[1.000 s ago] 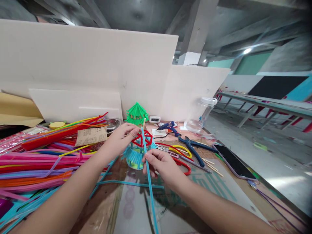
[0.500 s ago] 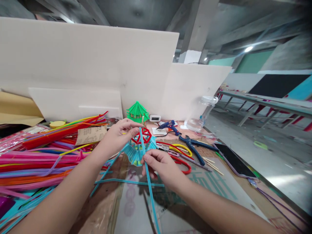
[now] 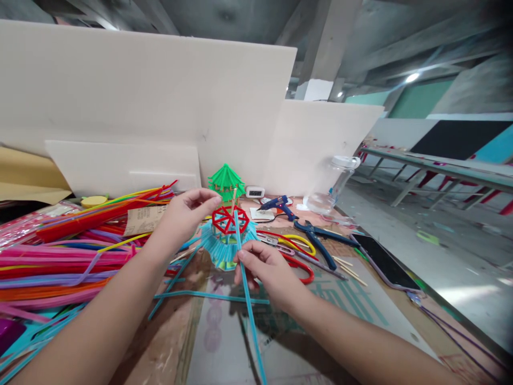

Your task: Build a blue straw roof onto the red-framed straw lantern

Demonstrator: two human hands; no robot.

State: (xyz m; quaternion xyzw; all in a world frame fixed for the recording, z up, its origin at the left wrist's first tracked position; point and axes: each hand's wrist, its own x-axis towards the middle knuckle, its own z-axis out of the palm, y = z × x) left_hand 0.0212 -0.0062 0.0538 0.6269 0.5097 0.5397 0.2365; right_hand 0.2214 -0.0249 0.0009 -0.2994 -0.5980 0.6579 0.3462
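Note:
My right hand (image 3: 260, 267) pinches a long light-blue pipe cleaner (image 3: 250, 315) between thumb and fingers. The strip's upper end reaches the red spoked ring (image 3: 229, 220), and its lower end runs down past the bottom edge of the view. My left hand (image 3: 194, 211) is raised to the left of the ring, apart from the strip, its thumb and forefinger bent with a small gap between them. Below the ring flares a pleated light-blue skirt (image 3: 224, 251), and a thin wooden stick (image 3: 234, 200) stands up from the ring. Behind is a green pointed roof (image 3: 225, 179).
Bundles of coloured pipe cleaners (image 3: 60, 262) cover the left side. Scissors (image 3: 304, 267), pliers (image 3: 315, 240), a glue gun (image 3: 278, 206), wooden sticks (image 3: 350, 270) and a phone (image 3: 385, 262) lie to the right. A clear bottle (image 3: 331, 187) stands by the white boards (image 3: 160, 96).
My left hand has let go of the pipe cleaner's upper end and moved left and up. My right hand still holds the strip, and the red ring now shows more fully.

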